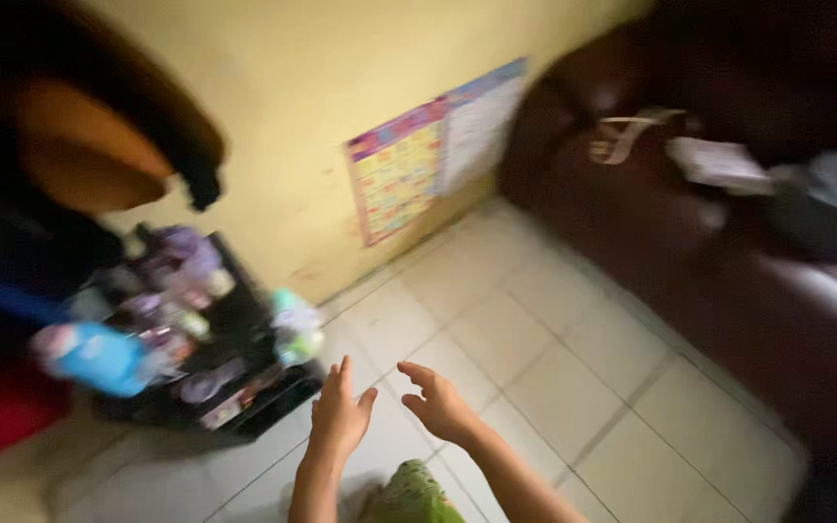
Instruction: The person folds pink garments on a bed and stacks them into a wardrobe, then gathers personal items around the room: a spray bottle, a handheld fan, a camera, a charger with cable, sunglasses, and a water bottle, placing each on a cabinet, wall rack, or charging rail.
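I see my left hand (pixel 338 415) and right hand (pixel 441 404) bare, no rings, watch or sleeves on either forearm. A green patterned garment (pixel 411 496) shows below, blurred.

Two rectangular posters hang low on the yellow wall: multicoloured grid poster (pixel 397 171), paler poster (pixel 481 121).

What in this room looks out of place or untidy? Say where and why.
Loose items lie scattered on the dark sofa, and the black rack is crammed with jumbled bottles. Both hands are empty.
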